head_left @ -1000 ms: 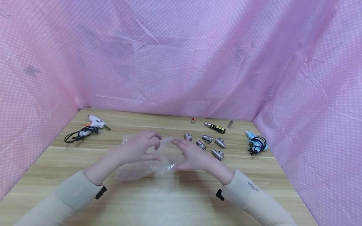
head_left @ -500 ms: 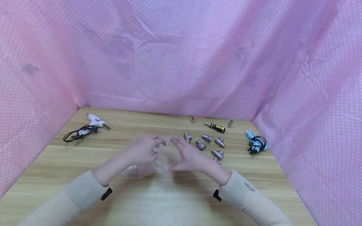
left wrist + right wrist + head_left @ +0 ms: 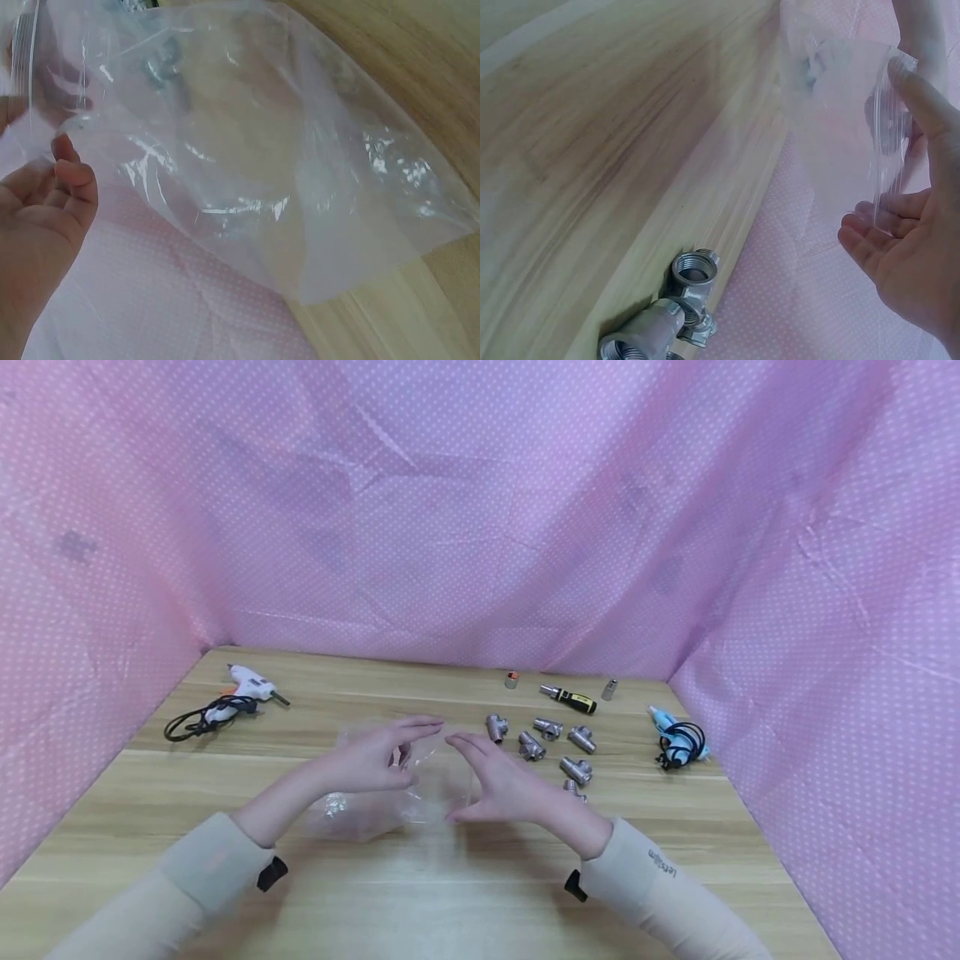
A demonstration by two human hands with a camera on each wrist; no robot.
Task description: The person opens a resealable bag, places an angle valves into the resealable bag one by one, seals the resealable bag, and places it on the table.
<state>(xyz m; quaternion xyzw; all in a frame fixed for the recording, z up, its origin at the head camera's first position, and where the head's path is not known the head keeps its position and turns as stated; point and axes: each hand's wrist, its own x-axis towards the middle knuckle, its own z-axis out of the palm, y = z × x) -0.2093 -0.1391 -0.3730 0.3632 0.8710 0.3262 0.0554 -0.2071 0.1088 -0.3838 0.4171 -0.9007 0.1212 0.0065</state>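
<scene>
Bag point(image 3: 390, 797) – we hold mouth, L hand point(image 3: 367, 760) & R hand point(image 3: 498, 785) fingers pinching rim | empty so far | fittings point(image 3: 551, 747) at 2 o'clock on bench point(image 3: 480, 893), none bagged yet

Person's forearms and hands, head view. Both forearms are covered by long sleeves of pale beige, smooth knit fabric, each ending in a snug cuff at the wrist. The right sleeve point(image 3: 660, 893) carries a small line of dark lettering near the cuff, too small to read. A small black part shows at the underside of each wrist, just below the cuff: one beneath the left sleeve point(image 3: 202, 872) and one beneath the right. The left hand point(image 3: 367, 764) and right hand point(image 3: 502, 785) are bare, without gloves, rings or a watch. Wrist views show short, unpainted fingernails on the left fingers point(image 3: 71, 169) and right fingers point(image 3: 922, 97).
</scene>
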